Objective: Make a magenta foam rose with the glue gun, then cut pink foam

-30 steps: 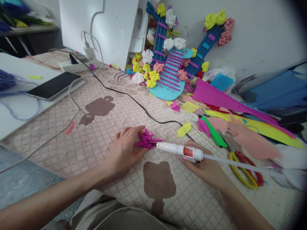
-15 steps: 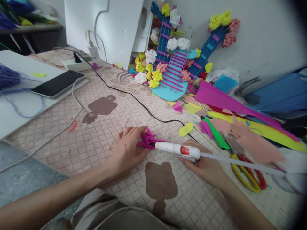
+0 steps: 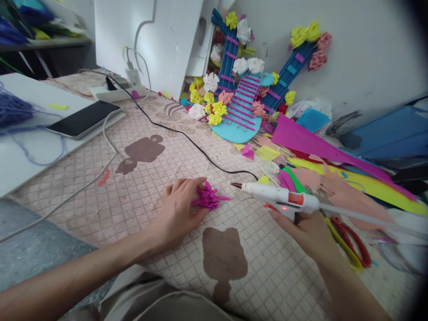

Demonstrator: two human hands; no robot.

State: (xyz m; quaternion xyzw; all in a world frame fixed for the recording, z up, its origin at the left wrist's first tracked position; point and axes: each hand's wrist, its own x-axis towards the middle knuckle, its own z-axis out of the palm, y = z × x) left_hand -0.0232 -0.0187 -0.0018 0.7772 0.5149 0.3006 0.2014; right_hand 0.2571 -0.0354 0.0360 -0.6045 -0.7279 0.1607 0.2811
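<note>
A magenta paper flower rests on the patterned tablecloth, its strips curled and one strip pointing right. My left hand is closed around the flower's left side, thumb below and fingers above. In my right hand is a white hot glue gun with a dark metal tip and a glowing red light. Its tip points left and sits apart from the flower, to the right of it. A long translucent glue stick runs out of the gun's back end.
Scissors with yellow and red handles lie right of my right hand, beside coloured paper scraps. Flower-trimmed paper guitars stand at the back. A black cable crosses the cloth; a phone and power strip are at left.
My right hand has drawn the glue gun back to the right and its tip has left the flower. My left hand keeps its hold in nearly the same place.
</note>
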